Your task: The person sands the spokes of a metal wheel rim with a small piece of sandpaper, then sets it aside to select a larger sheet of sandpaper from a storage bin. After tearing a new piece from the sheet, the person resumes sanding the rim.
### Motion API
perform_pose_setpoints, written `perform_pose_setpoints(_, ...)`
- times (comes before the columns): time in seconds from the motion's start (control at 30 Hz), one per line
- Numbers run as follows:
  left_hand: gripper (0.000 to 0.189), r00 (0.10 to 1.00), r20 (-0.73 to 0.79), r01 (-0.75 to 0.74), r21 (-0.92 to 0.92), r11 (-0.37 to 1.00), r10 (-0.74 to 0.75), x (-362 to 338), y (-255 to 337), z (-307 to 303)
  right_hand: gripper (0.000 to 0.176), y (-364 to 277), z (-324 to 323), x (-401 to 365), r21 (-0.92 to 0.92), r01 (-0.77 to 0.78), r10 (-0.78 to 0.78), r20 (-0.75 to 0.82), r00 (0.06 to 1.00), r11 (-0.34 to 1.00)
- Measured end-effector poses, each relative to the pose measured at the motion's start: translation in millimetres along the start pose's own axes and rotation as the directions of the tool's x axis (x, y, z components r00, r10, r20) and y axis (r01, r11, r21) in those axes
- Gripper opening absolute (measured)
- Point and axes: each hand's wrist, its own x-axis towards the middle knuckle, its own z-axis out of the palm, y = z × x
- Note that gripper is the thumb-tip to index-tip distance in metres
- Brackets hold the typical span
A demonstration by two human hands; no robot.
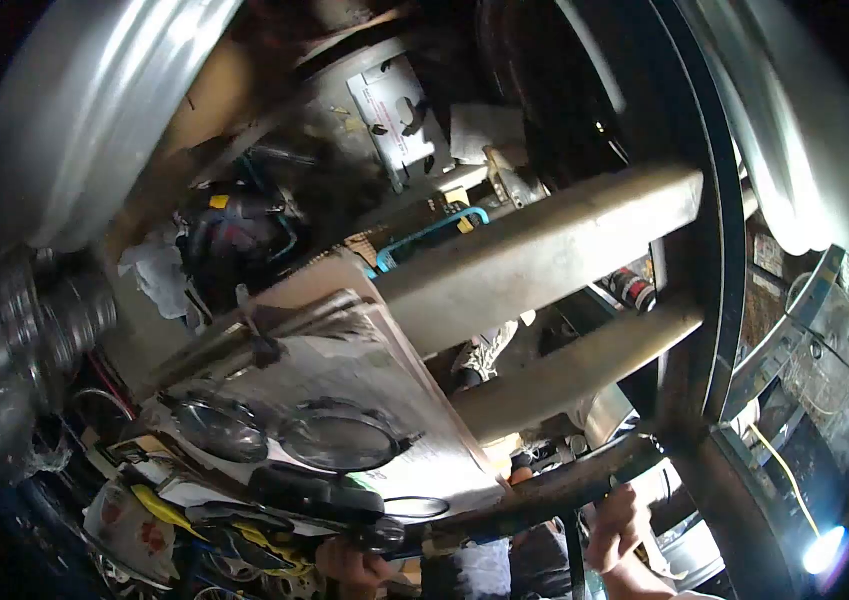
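My left hand (352, 566) is at the bottom edge, partly cut off. Its fingers are curled beside a dark rounded object (381, 536), and what they grip is hidden. Lower right of centre, my right hand (618, 527) is closed just below a long dark curved bar (544, 488); I cannot make out what it holds. Above my left hand lies a flat pale board (339, 365) with stacked sheets under its far edge. On this board rest two dark-rimmed round lenses, one on the left (219, 428) and one on the right (339, 442).
Two thick pale planks, an upper one (544, 255) and a lower one (584, 370), jut toward a dark upright beam (709, 220). Silver ducts hang left (109, 110) and right (784, 130). A blue-handled frame (434, 235), bright lamp (824, 550) and laced shoe (485, 352) also show.
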Motion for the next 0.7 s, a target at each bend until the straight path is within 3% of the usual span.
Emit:
perform_pose_setpoints(0.03,0.019,0.999,0.025,0.036,-0.007,0.999,-0.036,-7,-1,-1,0.012,-4,-4,-22,0.144,-0.016,0.01,0.046,0.999,0.989)
perform_pose_setpoints(0.07,0.019,0.999,0.039,0.037,0.011,0.999,-0.037,-10,0,-4,0.015,-27,-6,-23,0.129,-0.27,0.221,0.308,0.926,0.954)
perform_pose_setpoints(0.1,0.019,0.998,0.053,0.037,0.03,0.999,-0.038,-13,1,-6,0.018,-28,-2,-71,0.119,-0.451,0.372,0.404,0.836,0.885)
perform_pose_setpoints(0.17,0.016,0.999,0.049,-0.012,0.072,0.997,0.009,0,3,-7,0.016,-29,10,-125,-0.114,-0.735,0.654,0.559,0.509,0.669)
perform_pose_setpoints(0.2,0.015,0.999,0.047,-0.019,0.069,0.997,0.016,5,4,-7,0.017,-16,14,-175,-0.239,-0.738,0.694,0.598,0.4,0.631)
perform_pose_setpoints(0.23,0.016,0.999,0.045,-0.027,0.067,0.997,0.024,10,6,-7,0.025,-10,11,-206,-0.504,-0.658,0.761,0.627,0.167,0.56)
perform_pose_setpoints(0.3,0.021,0.998,0.048,0.026,0.03,0.999,-0.027,18,10,-5,0.032,12,13,-259,-0.657,-0.405,0.703,0.71,-0.048,0.636)
perform_pose_setpoints(0.4,0.026,0.996,0.084,0.023,0.017,1.0,-0.024,11,6,-5,0.032,30,35,-252,-0.671,-0.52,0.749,0.657,-0.088,0.528)
perform_pose_setpoints(0.5,0.025,0.996,0.079,0.033,-0.007,0.999,-0.032,12,9,-3,0.033,53,60,-263,-0.641,-0.514,0.748,0.663,0.002,0.57)
perform_pose_setpoints(0.57,0.025,0.996,0.076,0.038,-0.019,0.999,-0.036,18,9,0,0.031,62,68,-271,-0.703,-0.472,0.727,0.665,-0.172,0.532)
perform_pose_setpoints(0.6,0.025,0.997,0.074,0.04,-0.02,0.999,-0.038,23,9,1,0.025,78,63,-301,-0.687,-0.435,0.62,0.721,-0.31,0.581)
perform_pose_setpoints(0.7,0.024,0.996,0.069,0.053,-0.018,0.998,-0.052,32,9,3,0.025,75,75,-265,-0.724,-0.425,0.686,0.675,-0.272,0.544)
